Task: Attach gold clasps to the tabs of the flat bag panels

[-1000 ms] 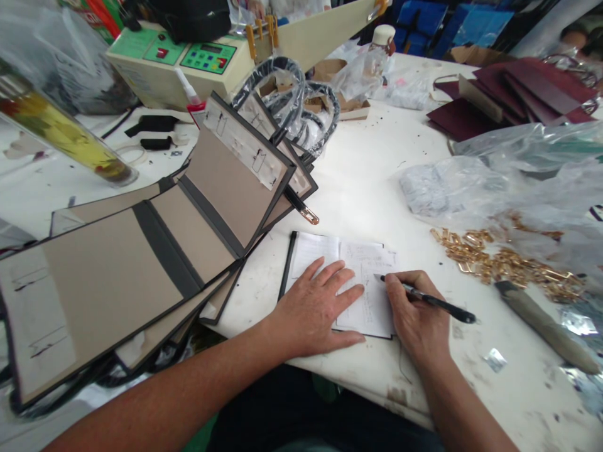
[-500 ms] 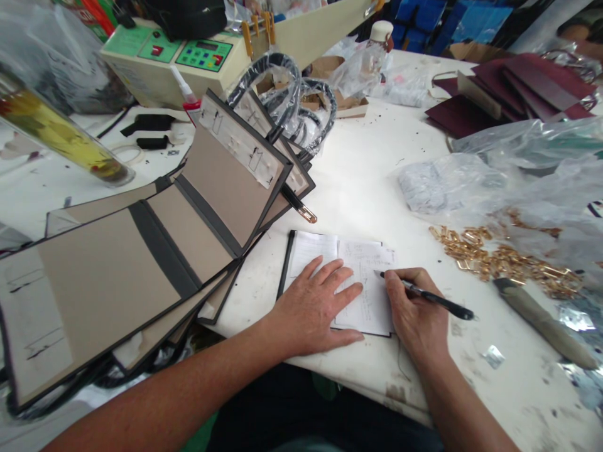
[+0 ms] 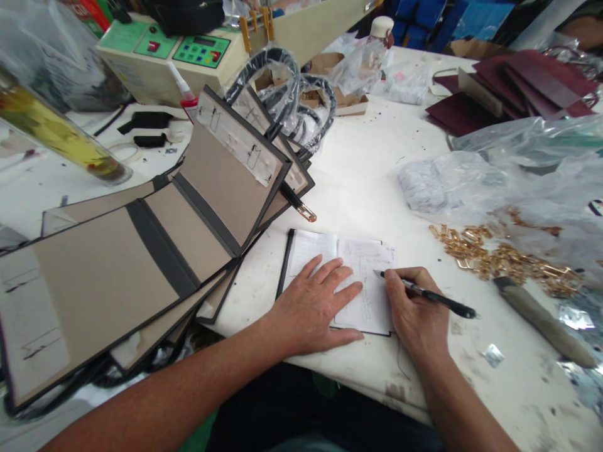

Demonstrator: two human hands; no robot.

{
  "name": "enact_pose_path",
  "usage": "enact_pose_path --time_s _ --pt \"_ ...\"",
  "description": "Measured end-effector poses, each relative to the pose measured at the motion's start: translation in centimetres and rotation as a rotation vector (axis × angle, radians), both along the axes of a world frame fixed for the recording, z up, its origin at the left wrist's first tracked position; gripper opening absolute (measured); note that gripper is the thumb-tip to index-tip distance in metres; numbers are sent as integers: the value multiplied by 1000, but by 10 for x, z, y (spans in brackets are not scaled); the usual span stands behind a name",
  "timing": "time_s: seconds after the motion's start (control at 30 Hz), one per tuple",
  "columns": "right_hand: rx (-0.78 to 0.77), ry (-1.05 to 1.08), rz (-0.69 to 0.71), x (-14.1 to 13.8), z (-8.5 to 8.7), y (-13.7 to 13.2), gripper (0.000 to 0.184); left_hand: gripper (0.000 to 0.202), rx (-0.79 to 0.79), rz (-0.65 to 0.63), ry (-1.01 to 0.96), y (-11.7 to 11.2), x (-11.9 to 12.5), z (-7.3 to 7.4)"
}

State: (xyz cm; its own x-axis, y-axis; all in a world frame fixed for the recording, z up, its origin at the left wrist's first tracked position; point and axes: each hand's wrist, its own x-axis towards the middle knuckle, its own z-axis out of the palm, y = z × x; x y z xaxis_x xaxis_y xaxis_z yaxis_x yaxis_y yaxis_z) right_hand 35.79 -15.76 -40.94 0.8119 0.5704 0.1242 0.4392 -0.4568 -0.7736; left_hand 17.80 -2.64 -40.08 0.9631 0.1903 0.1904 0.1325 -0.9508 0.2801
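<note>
An open notebook (image 3: pixel 362 254) with handwriting on its pages lies near the front edge of the white table. My left hand (image 3: pixel 315 307) rests flat across its pages, fingers spread, holding nothing. My right hand (image 3: pixel 419 307) is closed round a black pen (image 3: pixel 440 299), over the right page. The pen's tip is close to the paper; whether it touches I cannot tell. Left of the notebook, unfolded beige and dark grey bag panels (image 3: pixel 98 270) lie stacked, with drawn marks on pale patches. A strap end with a gold buckle (image 3: pixel 307 213) sticks out toward the notebook.
Gold metal fittings (image 3: pixel 499 254) are heaped at right, beside clear plastic bags (image 3: pixel 452 182) and a grey-brown rod-like tool (image 3: pixel 546 323). Burgundy pieces (image 3: pixel 522 88) lie at back right. A machine with green panels (image 3: pixel 164 59) stands at back left, near a bottle of yellow liquid (image 3: pixel 61 135).
Both hands keep nearly the same place on the notebook. The pen's rear end has tilted very slightly. Otherwise only the camera view has shifted a little.
</note>
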Motion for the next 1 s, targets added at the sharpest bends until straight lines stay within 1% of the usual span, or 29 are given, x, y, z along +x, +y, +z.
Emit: enact_pose_path --time_s 0.3,0.4,0.5,0.57,0.6,0.63,0.67,0.7,0.73,0.77,0.83,0.9,0.93,1.0 --pt "-3 -9 -13 0 0 1 35 72 -11 -10 12 1 0 -1" --pt "-2 -8 -52 -1 0 1 35 73 -17 -9 11 2 0 -1" --pt "76 -90 -90 -3 1 0 29 72 -22 -14 -4 2 -1 -1" --pt "163 -215 -32 -4 2 -3 23 72 -23 -15 -10 1 -2 -1" --pt "202 -272 37 -5 2 -4 22 72 -22 -12 -15 0 -3 -1" --pt "217 -311 137 -4 1 -7 24 72 -23 -8 -20 0 -3 0" --pt "210 -333 239 -4 -1 -10 31 74 -27 -3 -26 -1 -4 0" --pt "183 -345 320 -4 -4 -13 39 77 -34 2 -38 -1 -5 0" --pt "142 -347 371 -3 -7 -17 47 83 -45 6 -57 -1 -5 1" --pt "103 -346 380 -3 -10 -21 51 89 -55 11 -86 -1 -6 2" --pt "77 -346 303 -5 -18 -29 52 95 -62 31 -166 -1 -8 4" --pt "82 -365 227 -9 -25 -37 53 87 -36 76 -259 -2 -12 7" --pt "74 -391 202 -12 -28 -41 56 80 -12 125 -301 -4 -15 7" --pt "31 -463 172 -19 -33 -47 70 71 39 283 -358 -9 -25 5"
